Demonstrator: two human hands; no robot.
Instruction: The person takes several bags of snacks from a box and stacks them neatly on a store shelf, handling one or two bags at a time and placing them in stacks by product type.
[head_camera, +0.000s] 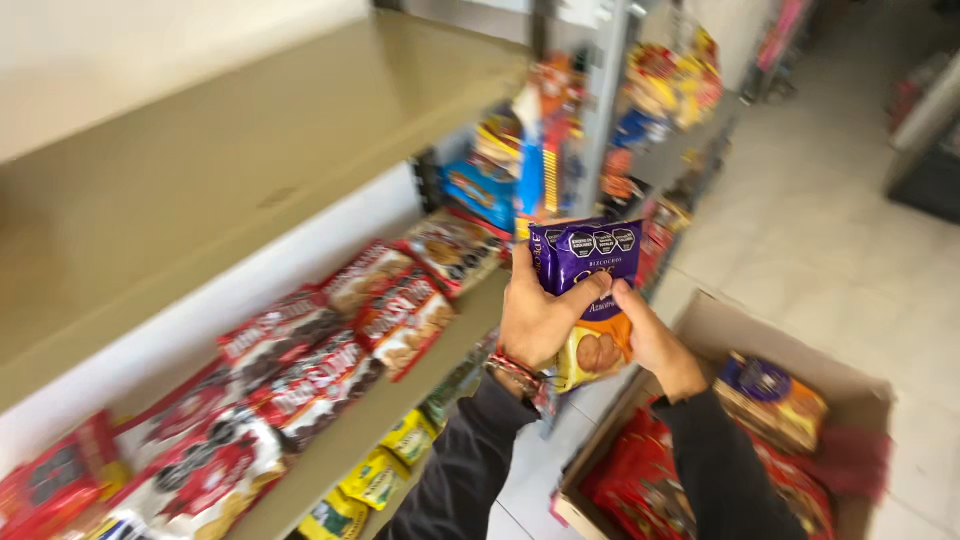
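Note:
Both my hands hold up a purple and orange biscuit packet (588, 270) in front of a shop shelf. My left hand (535, 318) grips its left side, thumb across the front, a beaded bracelet on the wrist. My right hand (655, 345) holds the packet's lower right edge. Dark sleeves cover both arms. Below my right arm an open cardboard box (790, 350) on the floor holds red packets (640, 485) and another purple and orange packet (770, 400).
A beige shelf (400, 395) to the left carries rows of red and white biscuit packets (320, 360). Yellow packets (385, 465) lie on the shelf below. More coloured goods (560, 150) fill shelves further along. A light tiled aisle floor (830, 220) runs to the right.

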